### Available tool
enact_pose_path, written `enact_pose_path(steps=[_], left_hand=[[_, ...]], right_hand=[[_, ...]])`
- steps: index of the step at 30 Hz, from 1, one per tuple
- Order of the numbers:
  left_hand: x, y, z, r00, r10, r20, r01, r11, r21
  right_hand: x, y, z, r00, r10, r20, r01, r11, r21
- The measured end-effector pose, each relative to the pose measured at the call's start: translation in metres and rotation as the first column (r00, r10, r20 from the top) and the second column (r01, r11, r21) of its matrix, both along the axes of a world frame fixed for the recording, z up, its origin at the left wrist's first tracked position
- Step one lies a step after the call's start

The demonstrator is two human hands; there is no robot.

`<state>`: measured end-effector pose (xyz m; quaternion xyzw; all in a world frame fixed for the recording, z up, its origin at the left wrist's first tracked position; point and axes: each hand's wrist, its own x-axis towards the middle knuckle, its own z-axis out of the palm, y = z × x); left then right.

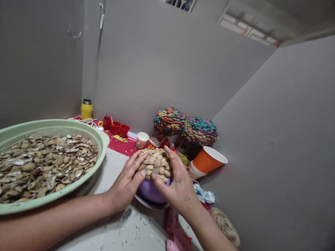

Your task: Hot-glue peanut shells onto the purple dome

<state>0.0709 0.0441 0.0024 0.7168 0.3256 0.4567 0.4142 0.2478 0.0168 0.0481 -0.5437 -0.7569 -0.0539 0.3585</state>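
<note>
Fingers spread and pressed flat on a dome covered in pale nut shells (pixel 156 164), left hand (pixel 128 184) cupping its near left side, right hand (pixel 178 184) its right side, thumb tips close together at the front; neither hand clenched, both lying open against the shell surface; paint specks visible on the back of the right hand. Dome seated on a purple bowl (pixel 149 191) at the far edge of a white, paint-spattered tabletop (pixel 123 230), just in front of the wrists. To the left, near the left forearm, a wide pale-green basket (pixel 103 139) heaped with loose shell halves. Behind the dome, a small printed paper cup (pixel 142 139); further back, three red cups (pixel 115 127) on a red patterned cloth and a yellow flask (pixel 86 109) against the grey wall. To the right, an orange paper cup (pixel 208 159) lying tilted in a stack of others; above it, two multicoloured shell-covered domes (pixel 184 125) side by side.
</note>
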Motion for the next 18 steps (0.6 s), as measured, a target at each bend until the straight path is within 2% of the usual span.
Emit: enact_pose_path(steps=[18], left_hand=[[0.0017, 0.0026, -0.0024, 0.999, 0.035, -0.008, -0.034, 0.998, 0.051]], right_hand=[[0.0004, 0.0005, -0.0014, 1.0, -0.002, 0.001, 0.002, 1.0, 0.006]])
